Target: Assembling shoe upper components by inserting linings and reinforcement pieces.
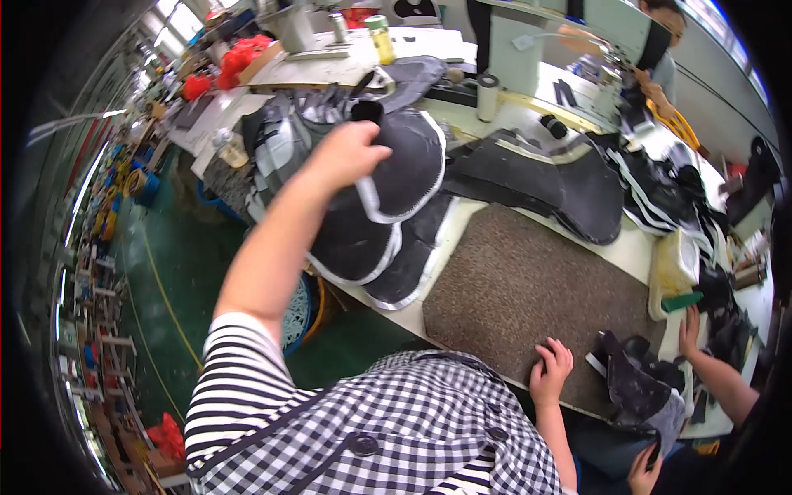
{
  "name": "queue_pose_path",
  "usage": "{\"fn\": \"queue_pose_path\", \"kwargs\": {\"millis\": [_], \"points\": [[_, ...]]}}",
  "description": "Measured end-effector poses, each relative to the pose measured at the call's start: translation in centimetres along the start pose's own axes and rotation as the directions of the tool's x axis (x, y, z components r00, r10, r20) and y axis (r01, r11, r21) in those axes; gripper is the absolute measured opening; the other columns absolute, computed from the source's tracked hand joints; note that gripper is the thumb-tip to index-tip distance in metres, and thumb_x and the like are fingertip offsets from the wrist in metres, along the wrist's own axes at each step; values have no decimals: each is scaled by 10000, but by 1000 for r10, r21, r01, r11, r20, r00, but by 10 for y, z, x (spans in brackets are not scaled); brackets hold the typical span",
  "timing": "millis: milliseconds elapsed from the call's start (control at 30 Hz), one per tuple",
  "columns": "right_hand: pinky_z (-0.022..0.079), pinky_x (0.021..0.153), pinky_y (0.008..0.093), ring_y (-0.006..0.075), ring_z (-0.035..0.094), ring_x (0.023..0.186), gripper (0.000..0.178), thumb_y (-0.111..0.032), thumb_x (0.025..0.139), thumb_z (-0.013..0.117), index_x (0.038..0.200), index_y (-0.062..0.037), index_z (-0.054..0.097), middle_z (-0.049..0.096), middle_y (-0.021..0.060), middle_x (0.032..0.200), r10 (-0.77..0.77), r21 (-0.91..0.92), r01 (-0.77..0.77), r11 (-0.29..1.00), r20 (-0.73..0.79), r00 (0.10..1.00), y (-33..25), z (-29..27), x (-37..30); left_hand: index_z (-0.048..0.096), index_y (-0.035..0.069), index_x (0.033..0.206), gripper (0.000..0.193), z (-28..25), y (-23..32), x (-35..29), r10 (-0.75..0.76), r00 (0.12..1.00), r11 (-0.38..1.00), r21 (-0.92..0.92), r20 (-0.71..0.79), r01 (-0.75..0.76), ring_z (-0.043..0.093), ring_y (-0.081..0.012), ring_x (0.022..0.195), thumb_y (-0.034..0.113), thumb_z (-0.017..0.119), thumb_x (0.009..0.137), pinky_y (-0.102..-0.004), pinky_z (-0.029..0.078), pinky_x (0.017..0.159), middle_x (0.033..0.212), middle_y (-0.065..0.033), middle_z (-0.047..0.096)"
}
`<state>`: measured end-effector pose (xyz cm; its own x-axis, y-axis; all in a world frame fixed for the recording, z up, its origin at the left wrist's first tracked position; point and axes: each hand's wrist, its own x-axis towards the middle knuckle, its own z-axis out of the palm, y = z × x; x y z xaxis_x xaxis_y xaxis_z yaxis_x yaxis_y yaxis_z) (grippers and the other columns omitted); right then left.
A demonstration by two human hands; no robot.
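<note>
At the far left of the table, my left hand (351, 153) reaches over a stack of black, white-edged cut pieces (408, 161). Its fingers are closed at a small black curved piece (367, 111), which stands up from the stack. A white strip (369, 198) hangs below that hand along the top piece. My right hand (551, 371) rests on the front edge of a brown speckled mat (528, 289), fingers loosely bent and apart, with nothing seen in them. Beyond the mat lies a wide black curved piece (536, 177).
On the right, a co-worker's hands (691, 334) are near a dark cut piece (639, 384) and a yellowish plastic container (676, 264). Across the table stands a sewing machine (610, 74), with another person behind it. A thread cone (487, 97) and a yellow-capped bottle (380, 40) stand farther back.
</note>
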<state>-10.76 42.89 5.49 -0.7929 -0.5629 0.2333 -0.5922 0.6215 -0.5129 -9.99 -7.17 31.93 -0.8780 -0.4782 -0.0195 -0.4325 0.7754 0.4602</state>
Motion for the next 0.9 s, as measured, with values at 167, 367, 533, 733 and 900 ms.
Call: {"fn": "queue_pose_path", "kwargs": {"millis": [167, 367, 533, 733, 900], "points": [[402, 1037, 395, 254, 517, 1250, 585, -425, 954, 532, 1353, 1, 494, 567, 150, 1328, 18, 853, -484, 193, 490, 871, -67, -21, 71, 639, -38, 1061, 296, -91, 104, -95, 485, 874, 849, -260, 40, -459, 652, -196, 867, 67, 677, 787, -309, 497, 789, 932, -119, 689], [399, 1050, 445, 273, 508, 1245, 726, -520, 902, 547, 1396, -7, 409, 518, 166, 1352, -121, 879, -340, -335, 318, 940, -150, -68, 140, 592, -6, 916, 235, -54, 119, -118, 794, 490, 592, -274, 360, -758, 558, -378, 729, 51, 723, 729, -424, 444, 586, 788, -150, 533], [449, 979, 330, 178, 570, 1113, 409, -82, 908, 652, 1291, -26, 519, 594, 72, 1248, 297, 973, -136, -185, 187, 936, -110, -42, 131, 585, -10, 1167, 397, 15, 77, -107, 676, 630, 728, -219, 382, -650, 614, -372, 913, 69, 694, 793, -389, 497, 781, 975, -185, 627], [507, 879, 358, 241, 659, 976, 752, -154, 785, 750, 1410, 1, 362, 662, 179, 1112, 761, 720, -580, 381, 113, 639, -27, 75, 76, 356, 55, 1429, 740, 185, 18, -93, 442, 849, 880, 42, 289, -472, 435, -360, 1297, 113, 721, 788, -437, 363, 1038, 1386, -184, 457], [526, 819, 329, 212, 627, 902, 643, -22, 862, 632, 1430, -52, 333, 563, 155, 1128, 695, 709, -328, 624, -312, 648, -83, 82, 29, 303, 60, 1472, 767, 246, 31, -131, 862, 384, 426, -64, 331, -902, 221, -294, 1451, 267, 673, 833, -488, 129, 1159, 1565, -132, 231]]}}
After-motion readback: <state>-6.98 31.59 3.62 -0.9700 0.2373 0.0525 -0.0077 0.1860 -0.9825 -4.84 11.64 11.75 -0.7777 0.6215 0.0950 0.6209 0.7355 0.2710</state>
